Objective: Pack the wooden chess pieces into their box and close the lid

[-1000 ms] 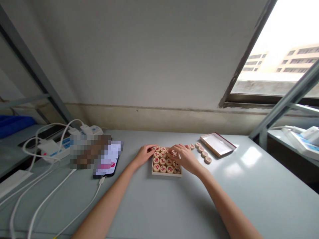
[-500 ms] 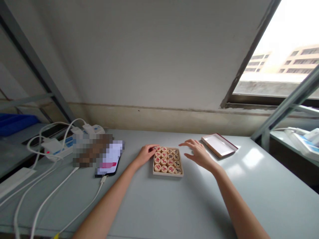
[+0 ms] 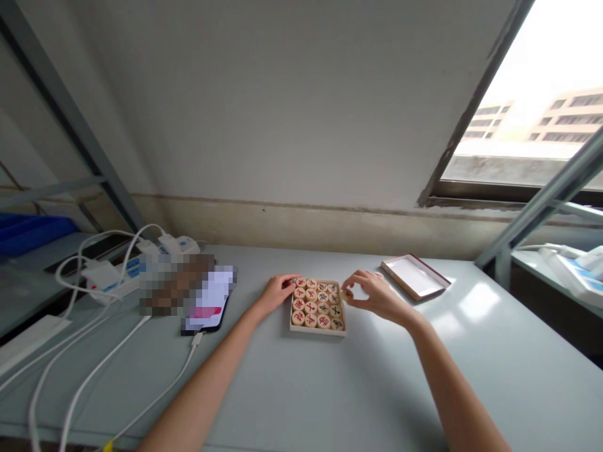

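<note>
A shallow box [image 3: 318,331] on the grey table holds several round wooden chess pieces [image 3: 316,306] with red and black characters. My left hand [image 3: 277,292] rests curled against the box's far left corner. My right hand [image 3: 377,295] is just right of the box, thumb and fingers pinched on one wooden piece [image 3: 348,292] at the box's right edge. Any loose pieces beyond it are hidden behind that hand.
The box's lid [image 3: 414,276] lies open side up to the right. A phone [image 3: 207,307] on a white cable lies to the left, beyond it a power strip [image 3: 113,276] with plugs and cords. Metal shelf posts stand at both sides; the wall is close behind.
My right hand left the box, reached right to the loose pieces, and has come back to the box's right edge pinching one. The left hand stayed at the corner.
</note>
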{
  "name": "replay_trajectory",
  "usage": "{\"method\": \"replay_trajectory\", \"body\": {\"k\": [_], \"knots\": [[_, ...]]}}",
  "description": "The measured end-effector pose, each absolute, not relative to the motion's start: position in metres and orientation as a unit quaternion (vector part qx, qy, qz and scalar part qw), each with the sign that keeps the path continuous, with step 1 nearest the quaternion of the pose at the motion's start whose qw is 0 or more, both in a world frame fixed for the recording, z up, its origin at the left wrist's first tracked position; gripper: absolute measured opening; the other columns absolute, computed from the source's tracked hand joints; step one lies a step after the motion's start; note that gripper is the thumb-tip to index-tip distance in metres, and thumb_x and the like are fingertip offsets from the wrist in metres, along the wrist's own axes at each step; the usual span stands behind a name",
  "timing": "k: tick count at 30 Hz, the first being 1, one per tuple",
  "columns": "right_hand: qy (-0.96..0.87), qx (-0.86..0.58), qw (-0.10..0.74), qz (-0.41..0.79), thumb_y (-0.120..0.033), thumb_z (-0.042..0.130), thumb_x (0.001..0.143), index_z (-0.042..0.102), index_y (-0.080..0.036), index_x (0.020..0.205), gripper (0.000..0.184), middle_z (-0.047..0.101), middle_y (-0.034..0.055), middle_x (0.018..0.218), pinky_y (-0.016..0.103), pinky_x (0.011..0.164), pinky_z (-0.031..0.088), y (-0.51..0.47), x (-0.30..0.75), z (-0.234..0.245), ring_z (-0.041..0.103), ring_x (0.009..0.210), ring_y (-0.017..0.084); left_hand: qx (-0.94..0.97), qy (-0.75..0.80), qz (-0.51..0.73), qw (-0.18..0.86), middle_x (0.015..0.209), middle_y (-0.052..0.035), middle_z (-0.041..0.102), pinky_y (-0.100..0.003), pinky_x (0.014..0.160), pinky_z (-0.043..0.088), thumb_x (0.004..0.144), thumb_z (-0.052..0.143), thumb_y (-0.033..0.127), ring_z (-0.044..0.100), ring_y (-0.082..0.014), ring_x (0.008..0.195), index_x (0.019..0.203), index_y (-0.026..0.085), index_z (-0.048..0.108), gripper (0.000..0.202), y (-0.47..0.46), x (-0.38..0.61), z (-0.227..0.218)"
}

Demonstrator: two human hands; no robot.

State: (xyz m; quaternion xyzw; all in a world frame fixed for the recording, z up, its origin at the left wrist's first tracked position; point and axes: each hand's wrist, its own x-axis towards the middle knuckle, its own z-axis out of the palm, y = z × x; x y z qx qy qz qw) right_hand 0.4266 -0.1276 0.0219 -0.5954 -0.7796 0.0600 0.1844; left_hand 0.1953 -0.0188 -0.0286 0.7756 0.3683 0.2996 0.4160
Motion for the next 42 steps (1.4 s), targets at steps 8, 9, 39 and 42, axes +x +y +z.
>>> {"method": "replay_trajectory", "body": {"k": [8,9,39,42], "knots": [[-0.761,-0.623,0.163,0.078,-0.024,0.053,0.074,0.056,-0.027,0.100,0.026,0.056,0.0043,0.096,0.032,0.075,0.039,-0.136,0.442,0.020,0.050,0.088,0.019,0.778,0.371,0.294,0.413,0.101,-0.0098,0.062,-0.028,0.079,0.043,0.072,0.045,0.021,0.057,-0.0184,0.089,0.102,0.009,0.060,0.035,-0.019,0.195,-0.029],[-0.778,-0.594,0.174,0.107,-0.026,0.053,0.075,0.056,-0.028,0.102,0.027,0.056,0.0035,0.096,0.032,0.076,0.039,-0.137,0.431,0.023,0.051,0.087,0.018,0.777,0.370,0.296,0.414,0.101,-0.0095,0.062,-0.028,0.080,0.043,0.072,0.046,0.021,0.057,-0.0183,0.089,0.101,0.010,0.060,0.035,-0.018,0.195,-0.029],[-0.783,-0.601,0.153,-0.051,-0.018,0.045,0.078,0.048,-0.030,0.111,0.036,0.050,0.0044,0.110,0.038,0.082,0.033,-0.132,0.401,0.017,0.044,0.098,0.021,0.784,0.355,0.304,0.408,0.099,-0.0092,0.063,-0.027,0.082,0.042,0.072,0.046,0.021,0.056,-0.0184,0.091,0.097,0.010,0.061,0.031,-0.014,0.194,-0.034],[-0.808,-0.571,0.136,-0.060,-0.018,0.047,0.078,0.046,-0.029,0.115,0.039,0.050,0.0057,0.114,0.036,0.077,0.032,-0.102,0.375,0.014,0.045,0.098,0.022,0.787,0.352,0.304,0.405,0.099,-0.0088,0.063,-0.027,0.082,0.042,0.073,0.045,0.021,0.057,-0.0179,0.090,0.097,0.010,0.061,0.031,-0.014,0.194,-0.033]]}}
